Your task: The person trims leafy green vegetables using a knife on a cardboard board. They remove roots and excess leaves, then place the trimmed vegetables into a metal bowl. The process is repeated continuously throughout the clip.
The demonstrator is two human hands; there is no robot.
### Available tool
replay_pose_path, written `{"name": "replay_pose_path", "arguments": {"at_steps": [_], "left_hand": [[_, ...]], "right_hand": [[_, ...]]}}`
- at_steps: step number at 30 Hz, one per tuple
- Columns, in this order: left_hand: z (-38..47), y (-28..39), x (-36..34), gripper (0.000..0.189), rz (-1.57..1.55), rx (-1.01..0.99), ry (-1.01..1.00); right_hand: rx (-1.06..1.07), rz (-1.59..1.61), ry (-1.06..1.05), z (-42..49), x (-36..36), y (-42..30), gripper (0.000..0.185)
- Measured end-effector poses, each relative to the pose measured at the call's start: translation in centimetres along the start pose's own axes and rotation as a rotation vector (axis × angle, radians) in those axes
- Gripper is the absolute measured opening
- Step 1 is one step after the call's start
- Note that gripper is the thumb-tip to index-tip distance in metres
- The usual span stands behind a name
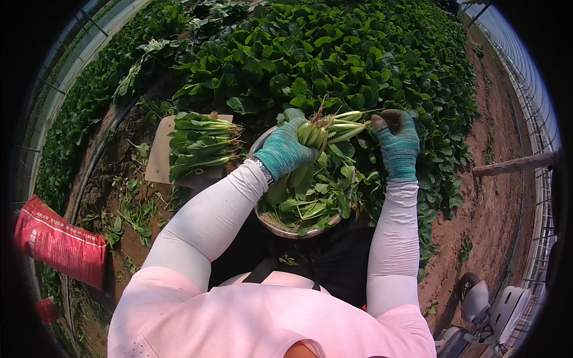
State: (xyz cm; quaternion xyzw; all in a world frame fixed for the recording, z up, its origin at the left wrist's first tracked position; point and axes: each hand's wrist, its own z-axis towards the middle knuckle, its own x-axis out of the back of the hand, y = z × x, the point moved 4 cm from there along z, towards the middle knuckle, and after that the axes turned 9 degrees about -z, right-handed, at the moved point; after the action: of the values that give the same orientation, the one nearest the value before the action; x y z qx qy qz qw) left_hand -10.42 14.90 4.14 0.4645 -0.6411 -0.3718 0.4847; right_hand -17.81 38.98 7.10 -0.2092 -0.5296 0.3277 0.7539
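My left hand [286,145], in a teal knit glove, grips a bunch of leafy greens [313,135] by the pale stems, with the brown roots pointing up and away. My right hand [398,143], gloved alike with soil-darkened fingertips, has its thumb and finger closed at the root end of a few loose greens [347,127]. These lie against the held bunch. Below both hands is a round basin [286,232] with loose green leaves [309,203] in it. Part of its rim is hidden by my left hand and forearm.
Left of the basin, bundled greens [201,143] lie on a flat tan board [157,152]. A red printed sack [62,244] rests at far left. Dense leafy crop [322,53] grows ahead. A wooden post [512,164] juts in at right, and a white scooter [488,308] stands lower right.
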Motion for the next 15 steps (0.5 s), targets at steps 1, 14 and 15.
{"name": "replay_pose_path", "arguments": {"at_steps": [1,14,15], "left_hand": [[-0.4,0.4,-0.2,0.066,0.033,-0.021,0.024],[-0.9,1.5,-0.3,0.065,0.126,-0.063,0.096],[-0.7,1.2,-0.2,0.063,0.100,-0.055,0.092]], "right_hand": [[0.141,0.087,-0.046,-0.6,-0.5,-1.1,0.033],[-0.147,0.399,0.139,-0.8,-1.2,0.0,0.012],[-0.165,0.466,0.154,-0.3,-0.6,0.5,0.013]]}}
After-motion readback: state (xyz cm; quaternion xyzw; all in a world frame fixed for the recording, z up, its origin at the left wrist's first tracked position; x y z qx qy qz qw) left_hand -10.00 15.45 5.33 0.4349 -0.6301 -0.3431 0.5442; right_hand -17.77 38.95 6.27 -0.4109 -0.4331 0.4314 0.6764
